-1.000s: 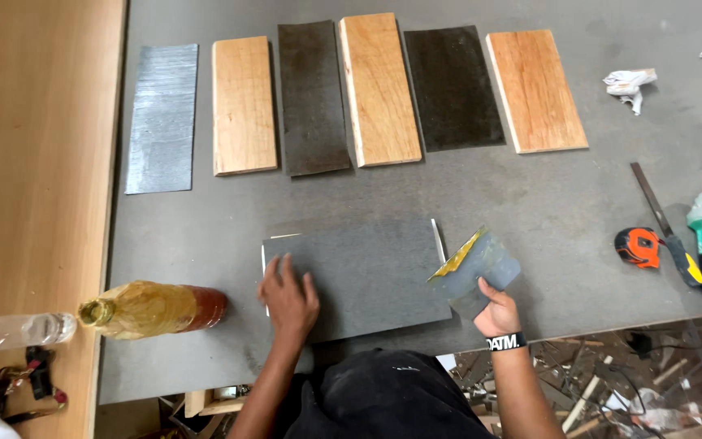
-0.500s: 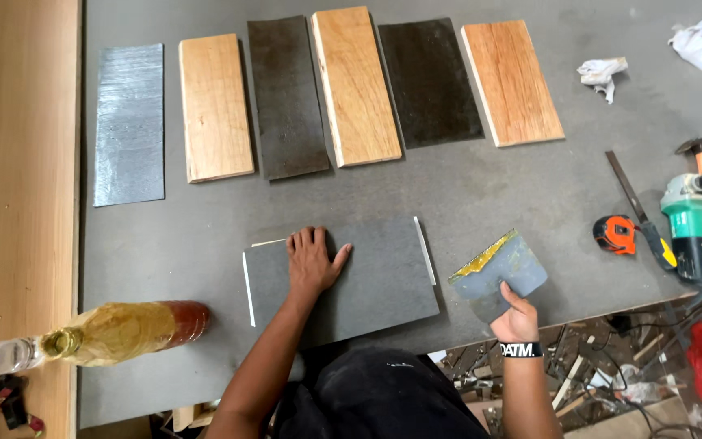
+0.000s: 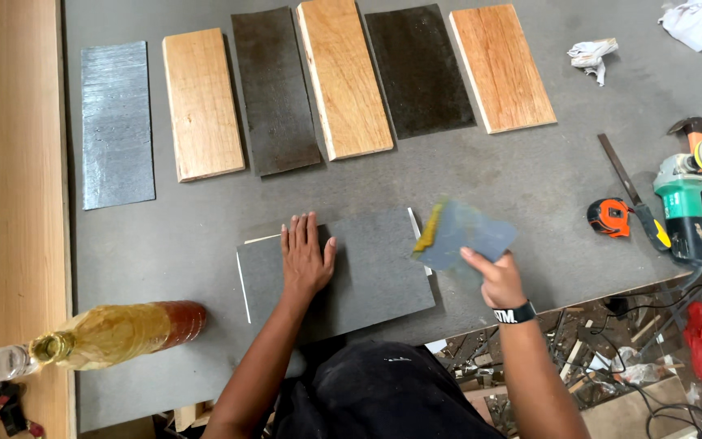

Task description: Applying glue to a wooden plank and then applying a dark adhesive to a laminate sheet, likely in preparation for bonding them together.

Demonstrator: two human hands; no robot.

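Observation:
My left hand (image 3: 305, 256) lies flat, fingers together, on a dark grey rectangular board (image 3: 367, 280) near the front of the grey worktable (image 3: 530, 187). My right hand (image 3: 493, 276) holds a thin grey scraper sheet (image 3: 469, 236) with yellow glue along its left edge, lifted just above the board's right end. A black band sits on my right wrist.
Six sample boards lie in a row at the back: a silver-grey one (image 3: 117, 122), light wood (image 3: 201, 102), dark (image 3: 274, 89), wood (image 3: 344, 77), dark (image 3: 418, 69), orange wood (image 3: 501, 65). A bottle of yellow liquid (image 3: 115, 333) lies left. Orange tape measure (image 3: 608, 217), green grinder (image 3: 684, 203), rags (image 3: 595, 55) sit right.
My left hand stays pressed on the grey board. My right hand has lifted the scraper sheet and brought it left, over the board's right end.

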